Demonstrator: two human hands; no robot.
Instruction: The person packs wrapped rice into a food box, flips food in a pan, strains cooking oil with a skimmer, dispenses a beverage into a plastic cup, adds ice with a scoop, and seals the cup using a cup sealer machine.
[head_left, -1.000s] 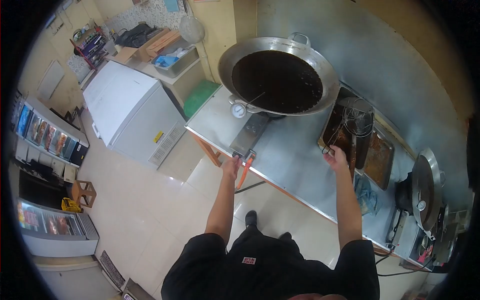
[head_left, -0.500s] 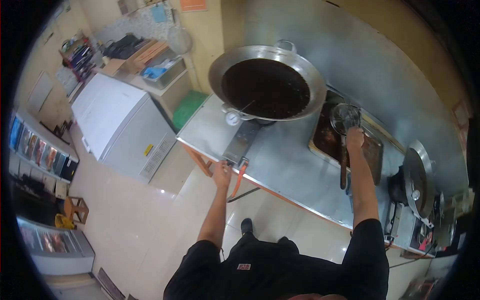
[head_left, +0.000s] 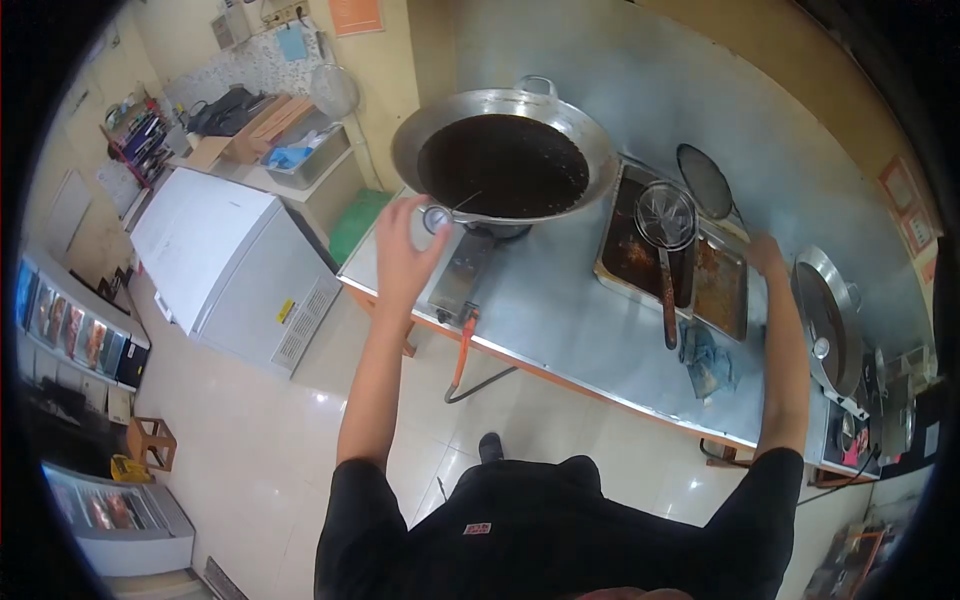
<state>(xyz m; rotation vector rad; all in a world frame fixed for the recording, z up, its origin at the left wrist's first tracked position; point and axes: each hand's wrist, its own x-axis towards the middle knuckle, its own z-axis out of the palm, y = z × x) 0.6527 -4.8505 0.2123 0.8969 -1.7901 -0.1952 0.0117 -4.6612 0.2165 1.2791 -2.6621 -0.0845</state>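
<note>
- Kitchen with a pale tiled floor; a metal counter (head_left: 555, 300) runs along the far wall.
- On the counter's left part, a large wok (head_left: 600, 162) holds dark liquid, with a dial thermometer (head_left: 438, 219) at its near left rim.
- Left hand (head_left: 406, 258): thumb and fingers curve around the dial; I cannot tell if they grip it.
- Right hand (head_left: 767, 257), well apart, is closed on the handle of a round, dark strainer (head_left: 704, 182), whose head lies farther and to the left.
- Step in hand, apparently: handling thermometer and strainer together; moving either seems to call for steady fingers.
- Between the hands, a wire skimmer (head_left: 665, 217) rests across a tray (head_left: 625, 283), untouched.
</note>
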